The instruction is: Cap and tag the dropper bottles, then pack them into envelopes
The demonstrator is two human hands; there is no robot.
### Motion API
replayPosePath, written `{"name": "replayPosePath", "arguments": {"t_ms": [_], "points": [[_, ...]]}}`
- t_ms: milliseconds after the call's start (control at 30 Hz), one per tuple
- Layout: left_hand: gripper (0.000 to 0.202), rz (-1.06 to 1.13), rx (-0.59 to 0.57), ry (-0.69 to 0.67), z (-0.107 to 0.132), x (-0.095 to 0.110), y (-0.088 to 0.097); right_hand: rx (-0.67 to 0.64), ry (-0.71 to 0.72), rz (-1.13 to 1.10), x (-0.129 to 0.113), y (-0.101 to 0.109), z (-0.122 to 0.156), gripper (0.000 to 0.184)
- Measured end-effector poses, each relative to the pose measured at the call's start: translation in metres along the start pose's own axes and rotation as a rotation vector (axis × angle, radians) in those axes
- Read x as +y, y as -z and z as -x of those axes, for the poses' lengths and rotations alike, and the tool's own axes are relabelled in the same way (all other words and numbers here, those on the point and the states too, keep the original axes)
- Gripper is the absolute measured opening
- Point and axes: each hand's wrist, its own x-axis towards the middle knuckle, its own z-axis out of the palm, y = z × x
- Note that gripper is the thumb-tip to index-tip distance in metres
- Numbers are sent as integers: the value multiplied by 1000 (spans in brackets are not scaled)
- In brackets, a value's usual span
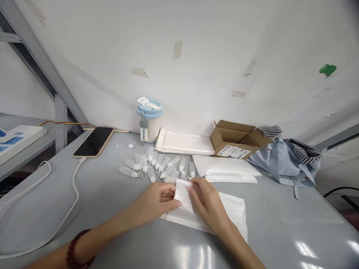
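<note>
White bubble mailer (217,216) lies on the grey table (269,228), its raised end pinched between left hand (155,203) and right hand (206,198).

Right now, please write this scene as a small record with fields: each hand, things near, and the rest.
Left hand: holds white bubble mailer
Right hand: pinches the same mailer's raised part
Near: small clear plastic containers, stacked bubble mailers
Rest: open cardboard box, smartphone, blue-lidded tumbler, gray table

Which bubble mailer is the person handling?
The front mailer, held by the left hand and right hand; the other mailers lie piled beside the cardboard box, untouched.
</note>
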Motion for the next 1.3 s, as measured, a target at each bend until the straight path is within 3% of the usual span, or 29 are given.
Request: {"name": "replayPosePath", "arguments": {"t_ms": [67, 167, 300, 533, 700, 833, 900, 1067, 1133, 1233, 1300], "points": [[18, 42, -48, 40, -1, -3, 0, -86, 109, 50, -4, 2, 2, 31], [18, 22, -2, 63, -3, -5, 2, -201, 234, 138, -8, 3, 5, 69], [21, -49, 29, 65, -3, -5, 6, -247, 277, 242, -10, -2, 9, 99], [24, -14, -25, 107, 0, -1, 6, -245, 259, 197, -14, 0, 9, 76], [24, -44, -59, 55, 2, 4, 8, -214, 203, 161, -12, 2, 9, 74], [25, 55, -107, 43, 3, 10, 13, -180, 172, 183, -9, 0, 9, 73], [28, 89, -40, 29, 1, 11, 15, -163, 167, 190, -8, -1, 8, 71], [22, -83, 386, 39, -7, 4, 21, -79, 169, 174, -3, 1, 6, 62], [25, -106, 320, 79, -10, -1, 23, -43, 185, 176, -2, 3, 6, 60], [28, -13, 40, 159, -10, -4, 24, -26, 241, 231, -2, 3, 6, 65], [32, 45, -11, 188, -10, -4, 24, -47, 304, 303, -5, 1, 7, 69]]}}
